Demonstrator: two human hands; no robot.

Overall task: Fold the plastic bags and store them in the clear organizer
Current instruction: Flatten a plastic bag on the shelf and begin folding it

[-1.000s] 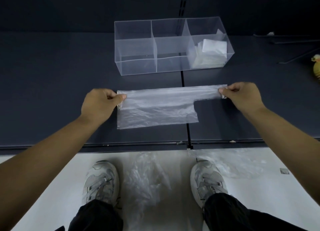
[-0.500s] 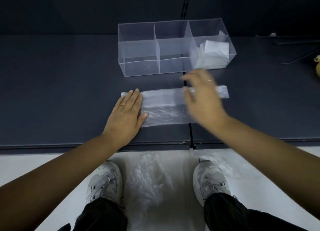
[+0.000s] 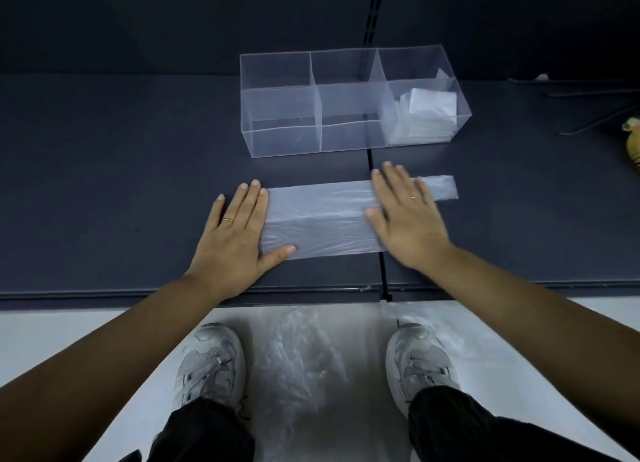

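A translucent plastic bag (image 3: 322, 219), folded into a long strip, lies flat on the dark table (image 3: 104, 184). My left hand (image 3: 235, 240) presses flat on its left end with straight fingers. My right hand (image 3: 405, 219) lies flat on the strip's right part, and a narrow handle end (image 3: 441, 187) sticks out past it. Behind the strip stands the clear organizer (image 3: 277, 150) with three compartments. Folded white bags (image 3: 426, 115) fill its right compartment; the left and middle ones hold nothing.
Loose crumpled plastic bags (image 3: 298, 357) lie on the white floor between my grey shoes. A yellow object (image 3: 632, 143) sits at the table's right edge, with thin dark rods (image 3: 595, 122) beside it. A seam (image 3: 375, 219) splits the table under the bag.
Both hands let go of the bag's pinched ends and went flat on it. The right hand came down from mid-air and slid to the right along the strip.
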